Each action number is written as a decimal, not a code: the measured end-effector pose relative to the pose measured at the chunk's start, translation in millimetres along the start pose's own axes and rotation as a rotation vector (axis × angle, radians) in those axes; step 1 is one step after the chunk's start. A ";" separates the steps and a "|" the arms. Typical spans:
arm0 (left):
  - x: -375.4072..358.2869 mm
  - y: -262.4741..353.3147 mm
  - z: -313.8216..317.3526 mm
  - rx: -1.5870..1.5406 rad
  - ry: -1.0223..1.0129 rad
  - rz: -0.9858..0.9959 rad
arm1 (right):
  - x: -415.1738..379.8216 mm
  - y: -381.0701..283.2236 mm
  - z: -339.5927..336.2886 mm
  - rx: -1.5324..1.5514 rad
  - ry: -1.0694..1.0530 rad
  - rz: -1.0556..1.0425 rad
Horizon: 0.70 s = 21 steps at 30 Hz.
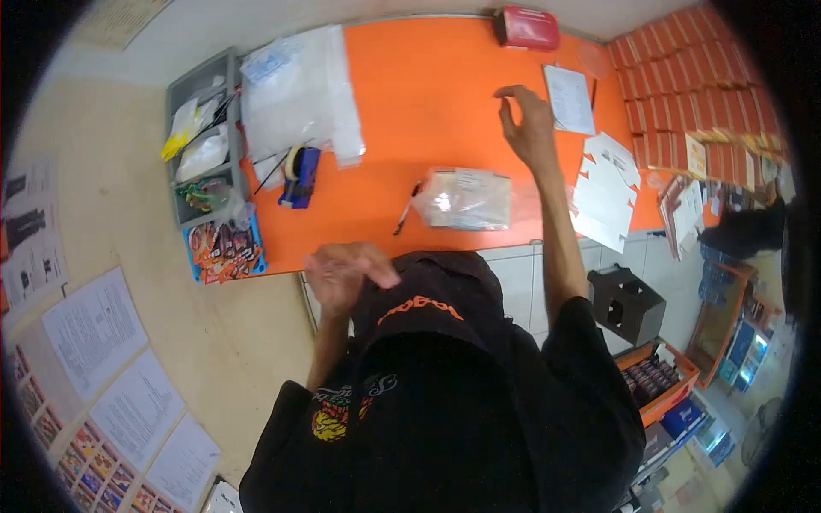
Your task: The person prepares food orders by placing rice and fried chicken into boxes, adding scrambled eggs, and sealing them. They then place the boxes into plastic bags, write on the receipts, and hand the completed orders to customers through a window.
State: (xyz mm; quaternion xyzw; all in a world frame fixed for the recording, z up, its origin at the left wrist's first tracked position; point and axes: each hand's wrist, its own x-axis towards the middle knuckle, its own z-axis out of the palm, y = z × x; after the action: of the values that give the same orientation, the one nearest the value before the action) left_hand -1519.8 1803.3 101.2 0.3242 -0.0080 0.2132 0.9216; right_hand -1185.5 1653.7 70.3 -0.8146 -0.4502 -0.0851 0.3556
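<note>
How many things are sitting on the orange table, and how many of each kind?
Clear plastic packet: 1
Black pen: 1
Blue tape dispenser: 1
Red box: 1
Pile of plastic bags: 1
White paper sheet: 1
Total: 6
Both hands, the left hand and right hand, hold nothing.

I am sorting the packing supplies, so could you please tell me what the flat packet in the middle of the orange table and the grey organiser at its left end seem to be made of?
The flat clear packet looks like thin glossy plastic film: it shines, crinkles and shows pale contents through it. The grey organiser tray seems to be rigid matt plastic, judging by its even colour and moulded dividers, though painted metal cannot be ruled out. The orange table has a smooth, faintly reflective top, probably laminate.
</note>
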 end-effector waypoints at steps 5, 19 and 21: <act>-62.3 81.4 -123.5 0.857 0.524 -0.050 | -6.0 -133.7 55.4 0.389 -0.349 0.173; -115.4 242.2 -347.3 1.252 0.957 -0.030 | 11.6 -367.1 453.1 0.179 -0.589 -0.164; -118.7 248.9 -342.9 1.155 0.935 -0.128 | 24.5 -379.5 470.5 -0.011 -0.843 -0.117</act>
State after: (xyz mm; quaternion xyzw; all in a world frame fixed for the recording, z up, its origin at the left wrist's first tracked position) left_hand -1769.1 2137.3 -39.8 0.6324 0.5170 0.2448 0.5224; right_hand -1558.0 2108.5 -72.3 -0.7533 -0.6010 0.2329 0.1306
